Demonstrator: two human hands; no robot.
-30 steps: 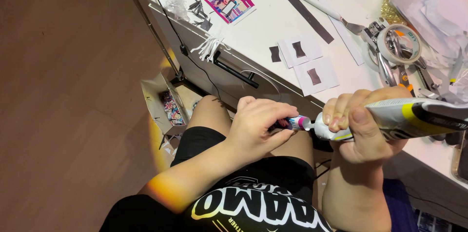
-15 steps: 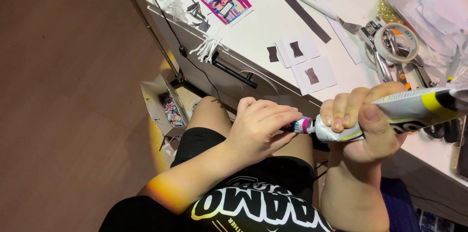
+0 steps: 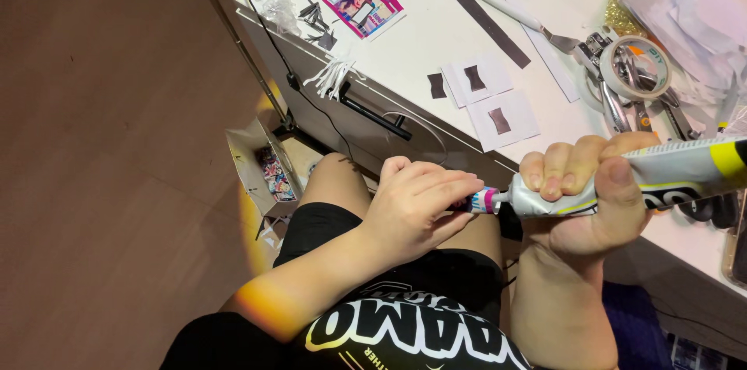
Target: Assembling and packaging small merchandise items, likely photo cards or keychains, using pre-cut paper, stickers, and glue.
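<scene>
Glue tube, silver with yellow bands, sits clenched in my right hand over my lap, beside the white desk. My left hand pinches its cap; probably twisting, though fingers hide the tip.

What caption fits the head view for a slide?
Right hand grips a silver glue tube while left hand pinches its cap, beside a cluttered white desk.

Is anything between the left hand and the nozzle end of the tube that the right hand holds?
Nothing visible. The left hand has its fingertips right at the cap of the glue tube, which the right hand grips above the lap.
</scene>
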